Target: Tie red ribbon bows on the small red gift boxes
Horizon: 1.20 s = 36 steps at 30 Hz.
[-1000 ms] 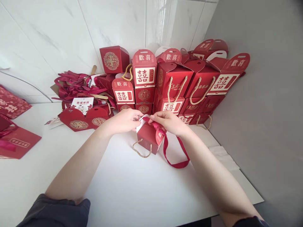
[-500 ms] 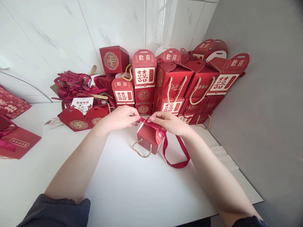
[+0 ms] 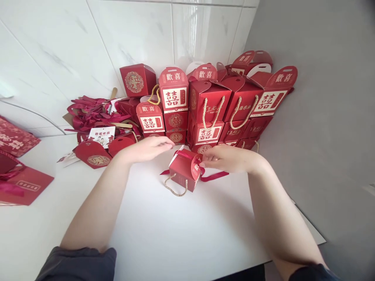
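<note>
A small red box [image 3: 184,171] with a twisted rope handle [image 3: 176,191] stands on the white table. Dark red ribbon [image 3: 215,176] lies across its top, with one end out to the right and a short tip at the left. My left hand [image 3: 152,148] hovers just left of the box, fingers apart and holding nothing. At the box's right side, my right hand [image 3: 224,157] has its fingers curled in by the ribbon; whether they pinch it is too small to tell.
Stacked red boxes [image 3: 209,101] stand behind, against the tiled wall [image 3: 140,31]. At the left back is a heap of ribbons [image 3: 93,113] above an open red box [image 3: 90,154]. More red packages [image 3: 29,183] lie far left. A grey wall [image 3: 316,117] rises on the right.
My left hand has let go of the ribbon. My right hand has moved from the box's top to its right side. The ribbon's big loop at the right is gone, and a tip shows at the left.
</note>
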Available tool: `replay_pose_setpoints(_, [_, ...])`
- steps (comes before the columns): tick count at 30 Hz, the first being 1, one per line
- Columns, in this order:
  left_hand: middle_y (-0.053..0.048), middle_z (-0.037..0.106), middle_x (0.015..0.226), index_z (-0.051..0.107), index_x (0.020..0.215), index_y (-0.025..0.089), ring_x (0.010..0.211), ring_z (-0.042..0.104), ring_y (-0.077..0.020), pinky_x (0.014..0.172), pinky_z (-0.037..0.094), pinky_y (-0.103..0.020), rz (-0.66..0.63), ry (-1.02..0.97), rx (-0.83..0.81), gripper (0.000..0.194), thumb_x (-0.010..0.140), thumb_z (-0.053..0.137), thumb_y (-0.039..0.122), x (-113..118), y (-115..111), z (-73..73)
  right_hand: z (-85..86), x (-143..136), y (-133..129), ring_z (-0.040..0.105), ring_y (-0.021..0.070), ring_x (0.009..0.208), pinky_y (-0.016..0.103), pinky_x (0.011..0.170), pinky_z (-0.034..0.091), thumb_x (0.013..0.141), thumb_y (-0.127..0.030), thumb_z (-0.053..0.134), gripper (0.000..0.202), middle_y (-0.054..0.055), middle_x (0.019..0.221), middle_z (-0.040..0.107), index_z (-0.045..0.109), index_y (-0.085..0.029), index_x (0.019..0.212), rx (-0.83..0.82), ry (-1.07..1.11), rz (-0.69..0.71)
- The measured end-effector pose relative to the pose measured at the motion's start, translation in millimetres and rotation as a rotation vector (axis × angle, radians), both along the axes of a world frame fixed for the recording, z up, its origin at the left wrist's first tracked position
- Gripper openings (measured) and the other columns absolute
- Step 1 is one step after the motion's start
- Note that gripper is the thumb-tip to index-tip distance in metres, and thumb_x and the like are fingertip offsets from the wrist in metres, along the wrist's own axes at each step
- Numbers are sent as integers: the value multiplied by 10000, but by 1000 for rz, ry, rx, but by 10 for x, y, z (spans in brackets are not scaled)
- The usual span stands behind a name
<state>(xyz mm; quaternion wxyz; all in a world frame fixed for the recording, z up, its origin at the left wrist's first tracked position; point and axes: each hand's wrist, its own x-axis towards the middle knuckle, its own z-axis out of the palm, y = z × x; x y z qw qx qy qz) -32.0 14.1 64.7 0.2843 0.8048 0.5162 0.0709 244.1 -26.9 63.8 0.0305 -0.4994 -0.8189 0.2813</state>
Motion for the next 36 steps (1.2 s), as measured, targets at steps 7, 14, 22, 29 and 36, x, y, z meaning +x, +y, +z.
replay_pose_setpoints(7, [-13, 643, 854, 596, 912, 192, 769, 594, -171, 678, 440, -263, -109, -97, -183, 413, 791, 617, 586, 167, -20, -107, -140, -117, 91, 539, 142, 623, 245, 478, 341, 740, -462, 682, 252, 0, 724, 645, 644, -213, 754, -109, 72, -110])
replay_pose_setpoints(14, [20, 584, 580, 540, 727, 177, 567, 578, -132, 561, 398, -232, -289, -160, -511, 314, 812, 658, 455, 302, -91, -188, -287, -161, 191, 476, 126, 635, 239, 536, 343, 772, -316, 622, 146, -25, 703, 560, 553, -200, 717, -88, 191, 59])
replay_pose_setpoints(22, [-65, 693, 616, 738, 844, 158, 593, 630, -149, 605, 464, -241, -357, -122, -668, 371, 921, 529, 454, 242, -74, -112, -272, -54, 233, 533, 131, 733, 243, 657, 420, 822, -294, 653, 172, -13, 818, 594, 527, -194, 883, -307, 472, 198])
replay_pose_setpoints(29, [-80, 718, 816, 805, 853, 201, 643, 617, -143, 625, 507, -215, -416, -35, -486, 310, 883, 599, 430, -147, -52, 221, -188, 76, 251, 488, 90, 638, 245, 641, 424, 907, -364, 612, 206, -14, 804, 561, 568, -186, 1000, -287, 740, 122])
replay_pose_setpoints(36, [-110, 637, 1275, 813, 890, 232, 796, 657, -167, 620, 532, -211, -371, -128, -312, 278, 892, 593, 401, -389, -80, 372, -9, 221, 114, 492, 100, 624, 219, 523, 386, 893, -303, 614, 113, -14, 759, 553, 594, -200, 937, 35, 728, -96])
